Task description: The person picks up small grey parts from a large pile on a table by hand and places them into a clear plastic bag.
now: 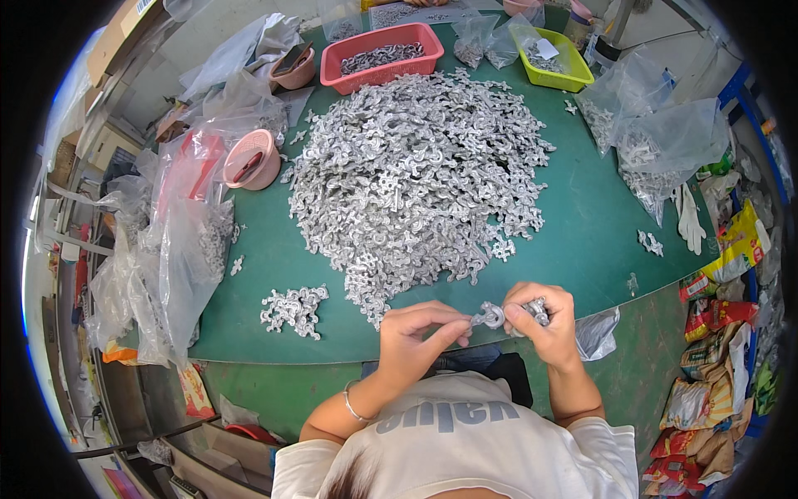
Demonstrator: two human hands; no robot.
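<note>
Near the table's front edge, my left hand [420, 337] pinches one end of a small silvery metal casting [489, 316] with a hooked, curved shape. The casting spans the gap to my right hand [549, 324], whose thumb and fingers are closed around several more metal castings [537, 310]. A large heap of like castings [416, 175] covers the middle of the green table [573, 249], just beyond my hands. To the left of my left hand lies a smaller pile of castings [295, 311].
Along the back stand a red basket [382, 77] with metal parts and a yellow-green basket [555, 78]. A pink basket [252, 160] and plastic bags [183, 249] crowd the left. Filled bags [652, 150] and a white glove [689, 218] lie on the right.
</note>
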